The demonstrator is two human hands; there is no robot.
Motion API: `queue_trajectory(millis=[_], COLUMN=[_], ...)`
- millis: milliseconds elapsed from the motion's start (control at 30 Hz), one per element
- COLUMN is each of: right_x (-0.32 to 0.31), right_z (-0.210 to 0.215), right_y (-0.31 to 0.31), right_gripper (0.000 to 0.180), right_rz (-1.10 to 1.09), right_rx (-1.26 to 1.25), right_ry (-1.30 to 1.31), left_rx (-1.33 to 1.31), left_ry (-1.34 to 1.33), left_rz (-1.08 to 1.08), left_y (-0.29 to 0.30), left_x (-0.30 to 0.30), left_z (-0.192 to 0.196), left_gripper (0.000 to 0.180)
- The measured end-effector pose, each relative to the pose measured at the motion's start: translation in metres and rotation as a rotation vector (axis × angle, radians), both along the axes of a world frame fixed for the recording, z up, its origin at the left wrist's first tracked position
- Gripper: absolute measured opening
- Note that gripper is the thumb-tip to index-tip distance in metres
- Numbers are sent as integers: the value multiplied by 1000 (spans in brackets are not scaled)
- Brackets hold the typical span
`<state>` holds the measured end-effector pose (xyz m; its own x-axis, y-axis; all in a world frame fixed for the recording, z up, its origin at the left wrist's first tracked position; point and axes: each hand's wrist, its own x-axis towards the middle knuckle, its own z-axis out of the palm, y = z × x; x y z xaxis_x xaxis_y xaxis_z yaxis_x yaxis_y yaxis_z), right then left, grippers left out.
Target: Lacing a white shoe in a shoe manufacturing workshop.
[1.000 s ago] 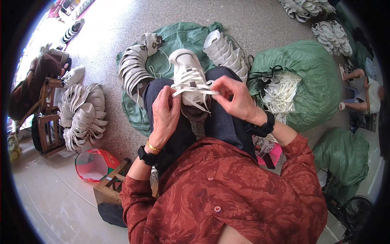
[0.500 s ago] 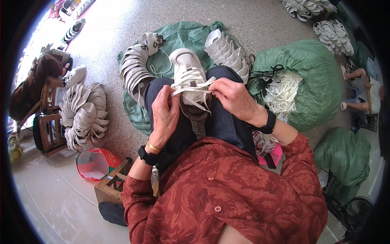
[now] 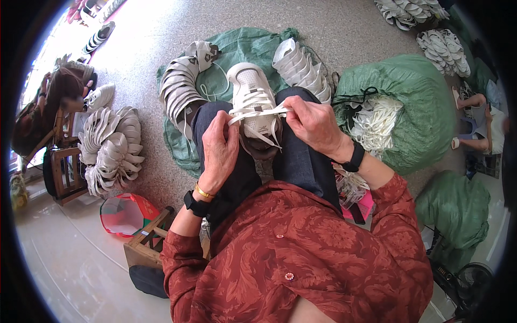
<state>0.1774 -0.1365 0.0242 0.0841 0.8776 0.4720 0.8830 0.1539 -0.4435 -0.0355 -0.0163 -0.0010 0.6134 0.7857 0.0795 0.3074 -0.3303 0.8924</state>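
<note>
Between my knees rests a white sneaker upper [image 3: 249,81], with white laces threaded through its eyelets. My left hand [image 3: 219,142] pinches the white shoelace [image 3: 259,112] at the left side of the shoe. At the right side, my right hand [image 3: 311,121] is closed on the other part of the lace. The lace runs taut across the shoe between both hands, and a loose end hangs over the opening. A nested row of white shoe uppers [image 3: 180,89] curves to the left of the shoe, another stack [image 3: 301,70] to the right.
Beneath the stacks lies a green woven sheet [image 3: 237,43]. A large green sack [image 3: 414,113] at right holds many white laces [image 3: 374,121]. Left are a ring of uppers [image 3: 111,151], a red bucket [image 3: 125,215] and a wooden stool [image 3: 148,239]. A pink tray [image 3: 363,207] sits by my right thigh.
My right hand has moved slightly to the right and up, and the lace between my hands is drawn straighter. My left hand stays almost in place.
</note>
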Motion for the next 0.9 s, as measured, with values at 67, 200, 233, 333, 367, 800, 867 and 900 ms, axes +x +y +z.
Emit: queue_trajectory(millis=[67, 200, 233, 333, 367, 800, 867, 900], right_x=[-3, -9, -9, -8, -8, 0, 0, 0], right_z=[-5, -4, -8, -10, -10, -9, -12, -13], right_y=[-1, -5, -5, -5, -4, -6, -5, -6], right_gripper=[25, 24, 23, 22, 21, 21, 21, 20], right_rz=[3, 49, 34, -57, -95, -77, -69, -69], right_rx=[15, -38, -31, -58, -74, -61, -6, -8], right_ry=[87, 149, 170, 278, 321, 130, 143, 187], left_rx=[9, 26, 18, 94, 80, 92, 142, 155], left_ry=[7, 24, 18, 6, 4, -23, -19, 4], left_rz=[3, 3, 3, -1, 3, 98, 101, 97], left_y=[0, -1, -1, 2, 2, -9, -11, -11], left_x=[1, 1, 1, -2, -3, -6, -8, -11], left_z=[2, 7, 8, 0, -3, 13, 14, 16], left_gripper=[9, 9, 10, 10, 10, 21, 22, 22])
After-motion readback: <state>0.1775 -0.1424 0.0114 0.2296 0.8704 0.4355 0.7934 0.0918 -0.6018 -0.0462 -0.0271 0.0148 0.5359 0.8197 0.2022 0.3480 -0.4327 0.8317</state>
